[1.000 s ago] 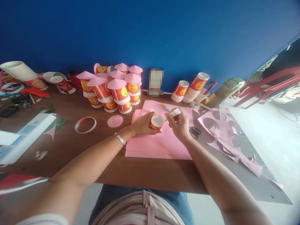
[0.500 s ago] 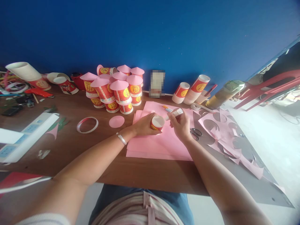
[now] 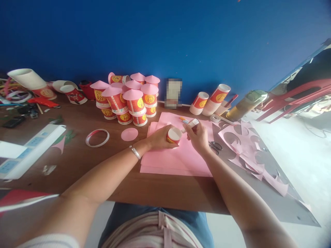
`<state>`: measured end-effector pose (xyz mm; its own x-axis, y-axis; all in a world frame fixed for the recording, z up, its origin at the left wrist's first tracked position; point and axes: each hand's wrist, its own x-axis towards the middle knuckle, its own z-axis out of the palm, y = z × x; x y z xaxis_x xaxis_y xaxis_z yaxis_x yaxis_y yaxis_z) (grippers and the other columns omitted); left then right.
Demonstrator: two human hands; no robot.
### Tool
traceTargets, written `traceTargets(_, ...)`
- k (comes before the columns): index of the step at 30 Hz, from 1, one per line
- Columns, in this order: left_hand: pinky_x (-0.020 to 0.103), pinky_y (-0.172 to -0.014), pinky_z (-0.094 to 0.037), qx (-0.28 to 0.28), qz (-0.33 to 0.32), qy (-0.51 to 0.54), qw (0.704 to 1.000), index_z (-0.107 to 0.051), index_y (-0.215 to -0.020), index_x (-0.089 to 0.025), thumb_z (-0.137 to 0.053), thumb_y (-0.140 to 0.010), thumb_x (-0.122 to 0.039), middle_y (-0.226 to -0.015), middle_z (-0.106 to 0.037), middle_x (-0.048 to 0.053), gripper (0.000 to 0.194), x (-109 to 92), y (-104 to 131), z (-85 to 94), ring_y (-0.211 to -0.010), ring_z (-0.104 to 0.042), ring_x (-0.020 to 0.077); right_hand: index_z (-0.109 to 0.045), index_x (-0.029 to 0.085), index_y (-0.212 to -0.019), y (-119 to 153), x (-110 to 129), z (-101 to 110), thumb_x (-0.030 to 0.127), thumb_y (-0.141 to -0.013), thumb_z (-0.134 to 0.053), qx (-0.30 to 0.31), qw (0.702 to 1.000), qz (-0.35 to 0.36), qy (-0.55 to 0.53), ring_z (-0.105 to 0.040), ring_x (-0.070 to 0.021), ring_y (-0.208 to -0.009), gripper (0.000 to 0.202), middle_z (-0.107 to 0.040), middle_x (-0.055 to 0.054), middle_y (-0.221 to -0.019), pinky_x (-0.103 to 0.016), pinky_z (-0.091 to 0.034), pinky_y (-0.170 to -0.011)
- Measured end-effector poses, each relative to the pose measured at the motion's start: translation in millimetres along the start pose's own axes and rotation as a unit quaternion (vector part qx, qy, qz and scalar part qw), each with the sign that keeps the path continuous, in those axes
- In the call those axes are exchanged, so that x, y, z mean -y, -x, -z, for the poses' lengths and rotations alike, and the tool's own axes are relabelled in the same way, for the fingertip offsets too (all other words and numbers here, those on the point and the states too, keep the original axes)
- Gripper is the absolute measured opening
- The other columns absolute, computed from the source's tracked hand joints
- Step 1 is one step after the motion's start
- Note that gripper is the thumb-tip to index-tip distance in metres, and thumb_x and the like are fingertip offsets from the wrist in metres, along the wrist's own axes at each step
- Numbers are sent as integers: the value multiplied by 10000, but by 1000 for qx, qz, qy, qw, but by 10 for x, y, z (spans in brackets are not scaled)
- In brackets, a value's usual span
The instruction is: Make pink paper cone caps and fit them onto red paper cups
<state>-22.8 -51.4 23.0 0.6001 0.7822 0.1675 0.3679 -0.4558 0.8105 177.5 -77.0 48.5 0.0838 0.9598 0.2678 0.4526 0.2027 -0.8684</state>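
My left hand (image 3: 162, 138) is wrapped round a red paper cup (image 3: 174, 135), its pale round end facing up, over the pink paper sheets (image 3: 176, 162). Just right of the cup, my right hand (image 3: 198, 136) grips a white glue stick (image 3: 192, 123), whose lower tip is close to the cup's rim. A pink paper disc (image 3: 129, 134) lies on the table left of my left hand. Behind it, red cups with pink cone tops (image 3: 134, 100) stand grouped and stacked.
Scissors (image 3: 216, 147) lie right of my right hand, beside pink paper scraps (image 3: 248, 151). Stacked cups (image 3: 216, 100) lean near the wall. A tape roll (image 3: 97, 138) and a white power strip (image 3: 33, 148) are on the left.
My right hand has moved slightly left with the glue stick, bringing it nearer the cup. My left hand keeps its hold on the cup.
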Motion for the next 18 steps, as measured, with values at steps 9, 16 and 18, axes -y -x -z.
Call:
traceTargets(9,401,-785,-531,5,21,12,1000,-548,-1006,-222,-796,-725,-407,-1032,-678,49,418,-19,0,18,-927,-648,252,-460,264,-749,-82,120,3,629,-856,-691,17,997,39,71,-499,-141,-460,445,-565,50,-546,-283,-384,-470)
traceTargets(16,382,-754,-539,5,12,21,1000,-575,-991,-223,-792,-719,-386,-1006,-682,40,384,-29,0,24,-883,-653,236,-451,266,-716,-180,83,-32,601,-877,-674,23,992,57,114,-480,-138,-460,434,-543,52,-528,-284,-367,-478)
traceTargets(18,376,-753,-544,-4,10,18,1000,-588,-981,-222,-809,-698,-390,-983,-686,34,397,-36,-1,23,-871,-657,232,-452,265,-709,-186,63,-30,612,-873,-673,20,992,55,112,-480,-140,-467,443,-546,49,-529,-285,-371,-479)
